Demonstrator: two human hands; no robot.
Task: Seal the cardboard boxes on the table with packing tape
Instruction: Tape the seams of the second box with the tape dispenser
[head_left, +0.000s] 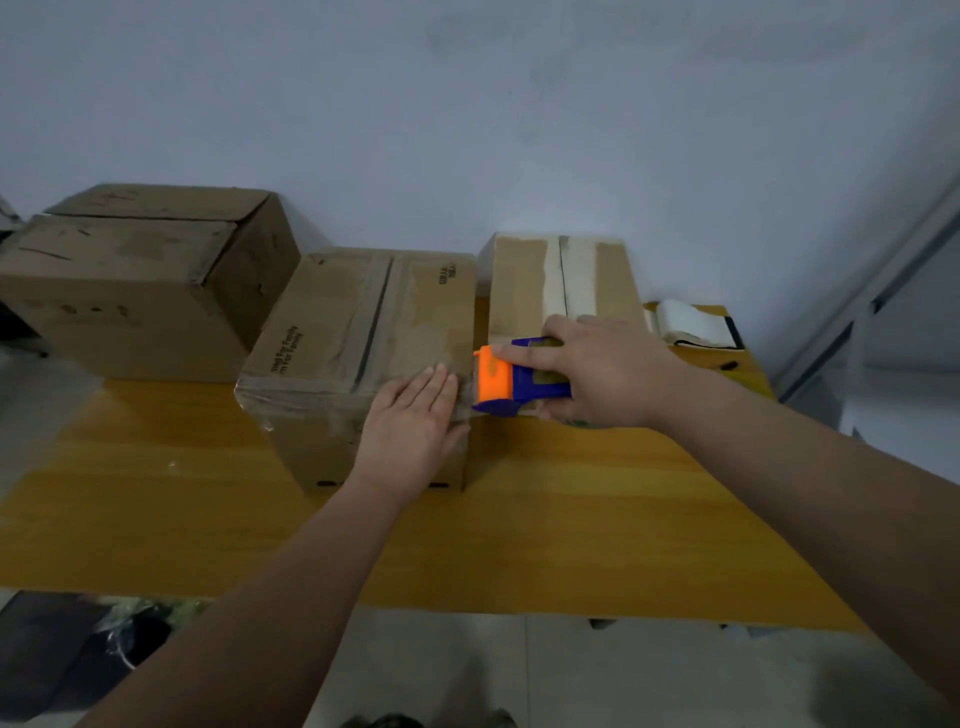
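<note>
A closed cardboard box stands in the middle of the yellow table, with clear tape along its near top edge. My left hand lies flat with fingers spread on the box's near right corner, pressing the tape. My right hand grips an orange and blue tape dispenser just right of that corner, a strip of tape stretched from it to the box. Behind the dispenser stands a second box with pale tape down its middle seam.
A larger cardboard box stands at the far left, off the table's end. A roll of white tape lies at the table's back right by the wall. Dark bags lie on the floor at the lower left.
</note>
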